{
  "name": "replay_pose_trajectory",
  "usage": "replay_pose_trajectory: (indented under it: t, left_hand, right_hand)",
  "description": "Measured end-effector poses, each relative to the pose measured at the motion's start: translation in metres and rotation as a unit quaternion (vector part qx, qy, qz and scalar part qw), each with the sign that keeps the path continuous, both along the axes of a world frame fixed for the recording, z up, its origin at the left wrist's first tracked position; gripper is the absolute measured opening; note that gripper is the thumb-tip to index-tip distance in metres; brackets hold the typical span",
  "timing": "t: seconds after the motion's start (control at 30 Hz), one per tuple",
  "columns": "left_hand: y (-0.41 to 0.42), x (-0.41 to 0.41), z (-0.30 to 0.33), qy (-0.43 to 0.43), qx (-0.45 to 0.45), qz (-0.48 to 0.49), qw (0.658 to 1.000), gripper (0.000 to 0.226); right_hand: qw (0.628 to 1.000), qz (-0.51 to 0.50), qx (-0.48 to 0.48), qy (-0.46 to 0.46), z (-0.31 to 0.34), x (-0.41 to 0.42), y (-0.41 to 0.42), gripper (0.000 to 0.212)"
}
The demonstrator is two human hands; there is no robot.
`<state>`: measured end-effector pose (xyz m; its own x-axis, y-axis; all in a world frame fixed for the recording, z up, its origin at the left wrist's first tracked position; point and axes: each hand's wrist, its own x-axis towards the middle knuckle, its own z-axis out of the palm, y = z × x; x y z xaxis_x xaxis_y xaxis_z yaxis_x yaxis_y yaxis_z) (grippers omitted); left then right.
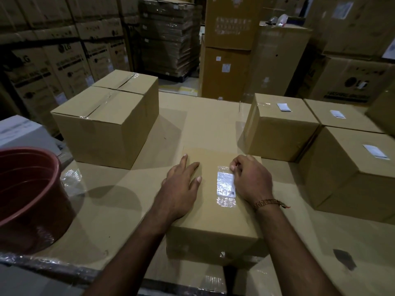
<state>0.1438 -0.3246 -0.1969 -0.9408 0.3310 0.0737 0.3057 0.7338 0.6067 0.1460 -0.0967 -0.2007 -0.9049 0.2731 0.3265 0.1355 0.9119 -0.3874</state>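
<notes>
Head view: small cardboard box (205, 212) sits on bench (119, 201), directly before person. Label (225, 182) under clear tape lies on box top, right half. Left hand (181, 182) flat on box top left of label, fingers spread, steadying. Right hand (252, 180) at label's far right corner, fingers curled; pinch or press cannot be told.

Judgement: label placed, tape mostly down; smoothing of far corner remains.

Bench covered with cardboard sheet. Left of box: red bucket (27, 189), large taped carton (106, 129). Right of box: labelled cartons (280, 129). Beyond box: dim warehouse, stacked appliance cartons (53, 67).

Dim storeroom, hemmed in by stacked printed cartons (53, 67). Wrapped pallet (168, 37) of flat cardboard at the back, beside tall boxes (226, 50). Grey floor (177, 82) between.
</notes>
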Motion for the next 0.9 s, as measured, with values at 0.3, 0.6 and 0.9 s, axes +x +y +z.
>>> replay_pose_trajectory:
  t: [0.3,0.6,0.9]
  left_hand:
    - [0.001,0.0022,0.0025,0.0,-0.008,0.004,1.0,0.06]
    - [0.0025,0.0052,0.0033,0.038,-0.137,0.006,0.99,0.116]
    - [0.0057,0.0053,0.0072,0.021,-0.154,0.009,0.988,0.122]
  right_hand:
    - [1.0,0.021,-0.007,0.007,-0.0016,0.0033,0.0042,0.018]
    - [0.999,0.034,-0.014,0.016,-0.0008,0.006,0.004,0.02]
    - [0.997,0.051,-0.053,0.029,-0.0021,0.0068,0.006,0.012]
